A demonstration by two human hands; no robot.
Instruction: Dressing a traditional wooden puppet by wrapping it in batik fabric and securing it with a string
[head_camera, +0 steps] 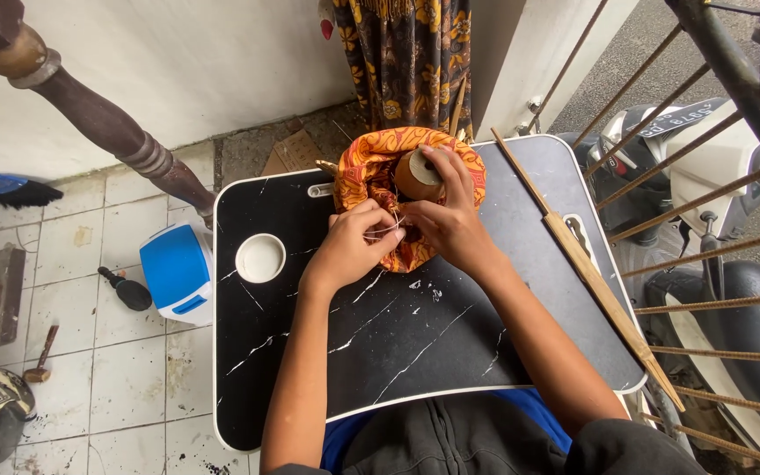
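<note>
Both hands work at far edge of the black surface [415, 352]. Left hand [354, 242] pinches a thin thread [387, 230]. Right hand [450, 220] is clamped on orange cloth [367, 167] w/ a brown spool [417, 174]. Risk, I think: pulling hard may snap thread or tip the spool.

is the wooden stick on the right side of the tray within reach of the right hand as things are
Probably yes. The wooden stick lies bare along the right edge of the black tray, just beside the right forearm, with nothing between them. But the right hand is busy on the orange cloth bundle and would have to let go first.
</note>
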